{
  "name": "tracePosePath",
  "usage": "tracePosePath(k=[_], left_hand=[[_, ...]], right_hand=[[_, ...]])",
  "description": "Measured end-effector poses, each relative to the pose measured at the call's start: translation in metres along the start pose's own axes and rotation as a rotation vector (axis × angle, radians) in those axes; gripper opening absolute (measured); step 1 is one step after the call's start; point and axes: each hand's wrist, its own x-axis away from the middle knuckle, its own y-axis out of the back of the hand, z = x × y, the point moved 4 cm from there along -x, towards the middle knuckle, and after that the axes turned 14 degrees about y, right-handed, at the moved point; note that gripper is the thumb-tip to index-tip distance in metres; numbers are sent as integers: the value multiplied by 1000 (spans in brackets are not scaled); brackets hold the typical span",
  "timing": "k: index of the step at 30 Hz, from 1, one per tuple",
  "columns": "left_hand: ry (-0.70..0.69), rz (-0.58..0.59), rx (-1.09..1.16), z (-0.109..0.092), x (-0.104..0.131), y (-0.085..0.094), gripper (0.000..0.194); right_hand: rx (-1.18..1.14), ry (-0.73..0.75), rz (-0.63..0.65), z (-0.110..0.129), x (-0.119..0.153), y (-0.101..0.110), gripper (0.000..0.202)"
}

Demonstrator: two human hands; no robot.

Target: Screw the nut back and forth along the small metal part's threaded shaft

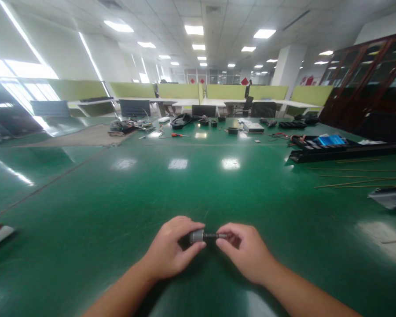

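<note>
Head view, grey cylinder (197,236) clamped in left hand (175,248), thin dark rod (210,236) pinched by right hand (247,251), toward green table (152,189)'s near edge.

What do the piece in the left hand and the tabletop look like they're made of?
The gray cylindrical piece looks like metal, perhaps brushed, from its dull sheen. The tabletop is smooth and glossy green, mirroring the ceiling lights; paint or plastic, I can't tell.

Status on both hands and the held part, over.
Left hand grips grey cylinder. Right hand pinches dark shaft. Nothing visible between hands except shaft.
</note>
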Motion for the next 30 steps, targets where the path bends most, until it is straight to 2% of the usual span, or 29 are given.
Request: tracePosePath(k=[30], left_hand=[[12, -2, -11, 6, 0, -1, 25]], right_hand=[[-11, -20, -18, -1, 1, 0, 11]])
